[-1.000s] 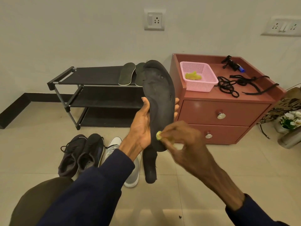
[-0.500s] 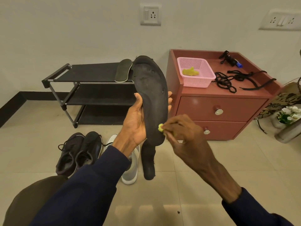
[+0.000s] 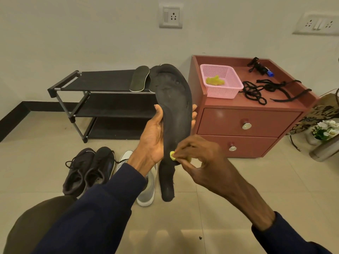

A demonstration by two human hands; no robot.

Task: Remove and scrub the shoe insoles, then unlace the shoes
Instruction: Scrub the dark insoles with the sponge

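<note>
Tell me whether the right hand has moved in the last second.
Yes, slightly: the right hand pinching the yellow sponge was level with the lower drawer knob; now it sits a little below it.

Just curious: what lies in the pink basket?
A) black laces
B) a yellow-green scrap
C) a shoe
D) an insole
B: a yellow-green scrap lies in the pink basket; the black laces lie beside it on the cabinet.
</note>
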